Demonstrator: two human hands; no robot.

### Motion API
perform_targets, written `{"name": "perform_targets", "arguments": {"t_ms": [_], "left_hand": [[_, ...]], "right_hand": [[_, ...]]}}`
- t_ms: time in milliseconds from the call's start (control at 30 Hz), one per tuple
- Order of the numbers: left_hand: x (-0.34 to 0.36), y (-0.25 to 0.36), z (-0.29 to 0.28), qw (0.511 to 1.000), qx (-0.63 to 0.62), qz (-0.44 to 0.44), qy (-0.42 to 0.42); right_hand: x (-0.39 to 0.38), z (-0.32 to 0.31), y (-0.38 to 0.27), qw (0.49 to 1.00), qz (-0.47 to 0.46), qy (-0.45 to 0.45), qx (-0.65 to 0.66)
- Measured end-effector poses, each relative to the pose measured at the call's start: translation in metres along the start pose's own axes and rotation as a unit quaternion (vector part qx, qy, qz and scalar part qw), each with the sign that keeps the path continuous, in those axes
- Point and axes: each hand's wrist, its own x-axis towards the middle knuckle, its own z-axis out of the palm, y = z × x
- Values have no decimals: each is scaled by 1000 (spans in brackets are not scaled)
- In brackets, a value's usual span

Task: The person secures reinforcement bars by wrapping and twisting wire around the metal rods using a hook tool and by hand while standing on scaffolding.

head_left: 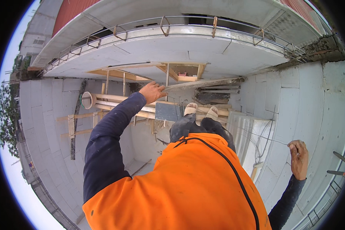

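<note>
My right hand (299, 159), at the right, is closed in a pinch on the end of a thin metal wire (262, 137). The wire runs left toward a pale block by my legs. My left hand (152, 92) reaches forward with loosely bent fingers, somewhat apart, and nothing shows in them. Its fingertips are next to the near end of a long grey plank (203, 83) and an upright wooden post (167, 76); whether they touch is unclear. Below me, my feet in light sandals (190, 109) stand on wooden poles (142, 108) and boards.
A dark ribbed panel (166, 112) lies across the poles, with a round bucket (88, 99) at their left end. Pale block walls (295, 103) surround the drop below. Steel rebar (165, 26) tops the far wall. Two flat metal tools (336, 173) sit at the right edge.
</note>
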Motion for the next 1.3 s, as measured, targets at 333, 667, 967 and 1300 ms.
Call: {"name": "perform_targets", "arguments": {"t_ms": [333, 667, 967, 1300], "left_hand": [[4, 24, -15, 935, -276, -214, 59], [5, 45, 28, 942, -213, -243, 90], [91, 164, -13, 879, -445, -126, 113], [120, 180, -48, 862, -458, -135, 173]], "right_hand": [[49, -17, 29, 994, -18, 102, 22], [92, 1, 17, 989, -93, -74, 92], [129, 109, -33, 964, -101, -140, 204], [136, 99, 1, 975, -72, -119, 176]]}}
